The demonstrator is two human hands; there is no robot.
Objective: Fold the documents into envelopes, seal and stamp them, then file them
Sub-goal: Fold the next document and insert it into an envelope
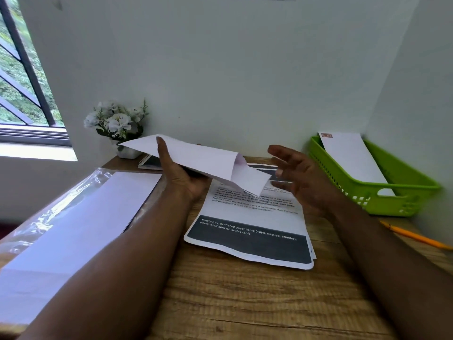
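Above surface centre | left hand point(182, 173) gripping envelope point(196, 158), folded document point(250, 179) protruding | right hand point(296, 173) hovering, fingers spread

Soft daylight from window point(22, 77) at left, glare on plastic wrap point(73, 192), wide-angle bending at edges, slight blur

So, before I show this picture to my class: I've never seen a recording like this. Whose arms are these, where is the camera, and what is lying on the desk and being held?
There is no machine here: a person wears a camera on the head, so you look down at their own two arms. The left hand grips a white envelope with a folded document sticking out of its open end. The right hand hovers beside it, fingers spread, holding nothing. On the wooden desk lie printed documents, a plastic-wrapped pack of envelopes, a pencil, a flower pot, and a green basket holding a stamped envelope.
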